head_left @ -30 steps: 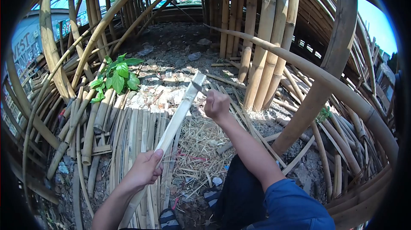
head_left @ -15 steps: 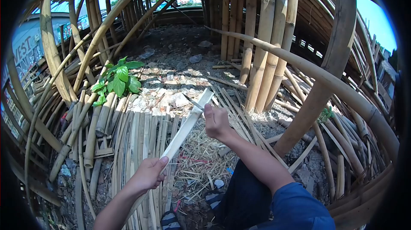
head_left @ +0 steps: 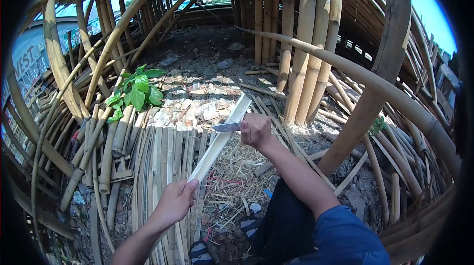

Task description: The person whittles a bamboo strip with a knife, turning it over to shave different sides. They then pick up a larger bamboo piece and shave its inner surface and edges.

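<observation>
My left hand [head_left: 175, 202] is closed around the lower end of a pale split bamboo strip [head_left: 212, 154], which slants up and away to the right. In my right hand [head_left: 256, 129] is a knife [head_left: 227, 127], its handle hidden by my fingers. The blade lies across the upper part of the strip and points left, its flat side showing. Below the strip, pale bamboo shavings [head_left: 234, 171] cover the ground between my hands and my feet.
Several split bamboo strips [head_left: 163, 161] lie side by side at left. A leafy green plant [head_left: 140, 90] grows behind them. Upright bamboo posts [head_left: 313, 53] stand ahead to the right, and a curved bamboo pole [head_left: 345, 70] crosses there. Broken rubble [head_left: 202, 109] lies beyond the strip.
My right hand has moved slightly down and right along the strip. The knife has turned so its blade now lies nearly level with its flat side visible. My left hand keeps its grip.
</observation>
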`<state>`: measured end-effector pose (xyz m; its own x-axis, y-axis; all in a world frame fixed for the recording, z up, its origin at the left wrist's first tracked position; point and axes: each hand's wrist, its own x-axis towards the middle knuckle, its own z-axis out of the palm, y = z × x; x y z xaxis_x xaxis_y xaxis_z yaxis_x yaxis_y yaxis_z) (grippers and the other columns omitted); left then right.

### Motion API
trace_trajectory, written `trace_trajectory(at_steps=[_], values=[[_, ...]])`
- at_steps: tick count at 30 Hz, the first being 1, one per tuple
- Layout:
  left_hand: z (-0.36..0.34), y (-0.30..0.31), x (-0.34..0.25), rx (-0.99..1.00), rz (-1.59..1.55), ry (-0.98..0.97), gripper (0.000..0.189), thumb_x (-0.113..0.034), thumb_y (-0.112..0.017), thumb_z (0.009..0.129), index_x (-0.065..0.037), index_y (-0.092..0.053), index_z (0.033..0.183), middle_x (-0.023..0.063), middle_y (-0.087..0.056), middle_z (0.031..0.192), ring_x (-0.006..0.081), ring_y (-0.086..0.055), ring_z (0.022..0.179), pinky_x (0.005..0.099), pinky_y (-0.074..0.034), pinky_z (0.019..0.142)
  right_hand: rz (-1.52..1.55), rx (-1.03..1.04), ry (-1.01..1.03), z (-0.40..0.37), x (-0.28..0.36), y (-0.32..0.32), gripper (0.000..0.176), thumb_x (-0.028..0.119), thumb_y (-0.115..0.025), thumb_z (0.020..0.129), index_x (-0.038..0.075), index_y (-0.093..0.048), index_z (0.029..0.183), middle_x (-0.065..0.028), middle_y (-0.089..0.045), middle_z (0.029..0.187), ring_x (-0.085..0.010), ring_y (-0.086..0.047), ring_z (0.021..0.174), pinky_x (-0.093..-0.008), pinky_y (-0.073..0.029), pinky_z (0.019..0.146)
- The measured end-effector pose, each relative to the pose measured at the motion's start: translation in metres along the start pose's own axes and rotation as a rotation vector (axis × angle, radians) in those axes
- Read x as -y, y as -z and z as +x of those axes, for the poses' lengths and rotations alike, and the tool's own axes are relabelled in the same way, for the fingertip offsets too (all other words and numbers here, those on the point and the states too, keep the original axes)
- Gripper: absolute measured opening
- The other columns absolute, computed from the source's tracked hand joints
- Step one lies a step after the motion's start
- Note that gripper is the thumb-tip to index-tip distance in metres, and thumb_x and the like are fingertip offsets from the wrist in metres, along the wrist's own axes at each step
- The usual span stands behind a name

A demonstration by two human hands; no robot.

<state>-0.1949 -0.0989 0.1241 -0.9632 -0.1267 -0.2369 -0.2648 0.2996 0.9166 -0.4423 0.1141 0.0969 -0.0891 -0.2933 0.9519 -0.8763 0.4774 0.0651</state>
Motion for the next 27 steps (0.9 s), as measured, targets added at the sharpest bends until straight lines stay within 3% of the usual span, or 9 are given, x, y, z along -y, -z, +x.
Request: trace_trajectory(at_steps=[1, 8, 11, 14, 16, 17, 21, 24, 27], values=[[0.000, 0.000, -0.002, -0.004, 0.006, 0.029, 0.041, -0.033, -0.050, 0.104, 0.003, -0.063, 0.090, 0.0011, -0.054, 0.066, 0.0086, -0.050, 0.057, 0.0272, -0.042, 0.054, -0.002, 0.004, 0.002, 0.000, -0.003, -0.001, 0.046, 0.028, -0.045, 0.097, 0.009, -0.048, 0.056, -0.0099, -0.048, 0.047, -0.0278, -0.052, 0.038, -0.0391, -0.043, 0.039], [0.003, 0.005, 0.000, -0.031, 0.006, 0.030, 0.039, -0.032, -0.050, 0.104, 0.001, -0.062, 0.088, -0.0001, -0.053, 0.065, 0.0083, -0.051, 0.057, 0.0263, -0.043, 0.054, -0.101, 0.025, -0.035, -0.002, -0.018, -0.007, 0.045, 0.029, -0.048, 0.095, 0.010, -0.048, 0.054, -0.0103, -0.049, 0.046, -0.0277, -0.053, 0.038, -0.0390, -0.043, 0.039], [0.000, 0.018, -0.001, -0.052, -0.072, 0.054, 0.037, -0.033, -0.051, 0.103, 0.000, -0.061, 0.089, -0.0003, -0.051, 0.063, 0.0077, -0.047, 0.052, 0.0254, -0.039, 0.048, -0.167, 0.069, -0.065, -0.021, -0.047, -0.008, 0.045, 0.030, -0.048, 0.095, 0.010, -0.049, 0.054, -0.0104, -0.050, 0.046, -0.0280, -0.054, 0.039, -0.0391, -0.044, 0.039], [0.002, 0.016, 0.002, -0.012, -0.083, 0.226, 0.036, -0.035, -0.051, 0.103, -0.002, -0.060, 0.092, -0.0008, -0.049, 0.061, 0.0067, -0.042, 0.046, 0.0241, -0.033, 0.041, -0.256, 0.132, -0.048, -0.028, -0.051, -0.009, 0.047, 0.031, -0.049, 0.096, 0.010, -0.051, 0.054, -0.0110, -0.053, 0.048, -0.0281, -0.056, 0.040, -0.0398, -0.044, 0.039], [0.003, 0.018, -0.004, -0.007, -0.088, 0.195, 0.041, -0.041, -0.047, 0.104, -0.006, -0.052, 0.082, -0.0037, -0.040, 0.055, 0.0049, -0.032, 0.040, 0.0232, -0.024, 0.036, -0.248, 0.157, -0.081, -0.019, -0.046, -0.013, 0.048, 0.032, -0.049, 0.096, 0.010, -0.053, 0.054, -0.0117, -0.054, 0.048, -0.0282, -0.056, 0.040, -0.0399, -0.045, 0.040], [0.006, 0.024, 0.000, 0.005, -0.105, 0.203, 0.036, -0.039, -0.049, 0.104, -0.005, -0.059, 0.098, -0.0013, -0.046, 0.060, 0.0056, -0.036, 0.041, 0.0231, -0.027, 0.037, -0.226, 0.150, -0.147, -0.019, -0.038, -0.016, 0.050, 0.033, -0.047, 0.099, 0.010, -0.054, 0.055, -0.0120, -0.056, 0.049, -0.0284, -0.057, 0.040, -0.0395, -0.045, 0.039], [0.004, 0.032, -0.003, 0.000, -0.156, 0.250, 0.035, -0.039, -0.048, 0.104, -0.006, -0.058, 0.098, -0.0013, -0.045, 0.060, 0.0055, -0.035, 0.041, 0.0235, -0.026, 0.037, -0.144, 0.181, -0.202, -0.012, -0.008, -0.016, 0.051, 0.032, -0.043, 0.102, 0.010, -0.055, 0.057, -0.0111, -0.056, 0.049, -0.0280, -0.056, 0.039, -0.0387, -0.044, 0.038], [0.002, 0.021, 0.001, 0.060, -0.160, 0.283, 0.036, -0.038, -0.048, 0.104, -0.005, -0.057, 0.094, -0.0013, -0.045, 0.059, 0.0054, -0.035, 0.041, 0.0239, -0.025, 0.036, -0.083, 0.119, -0.134, -0.003, 0.009, -0.019, 0.051, 0.032, -0.043, 0.102, 0.011, -0.055, 0.057, -0.0107, -0.055, 0.048, -0.0273, -0.056, 0.039, -0.0386, -0.044, 0.038], [-0.001, 0.012, -0.001, 0.053, -0.091, 0.263, 0.045, -0.044, -0.046, 0.104, -0.006, -0.052, 0.080, -0.0039, -0.039, 0.054, 0.0053, -0.030, 0.040, 0.0238, -0.023, 0.037, -0.082, 0.116, -0.130, -0.003, 0.005, -0.018, 0.050, 0.031, -0.043, 0.101, 0.011, -0.054, 0.056, -0.0102, -0.053, 0.047, -0.0264, -0.055, 0.038, -0.0384, -0.043, 0.038]])
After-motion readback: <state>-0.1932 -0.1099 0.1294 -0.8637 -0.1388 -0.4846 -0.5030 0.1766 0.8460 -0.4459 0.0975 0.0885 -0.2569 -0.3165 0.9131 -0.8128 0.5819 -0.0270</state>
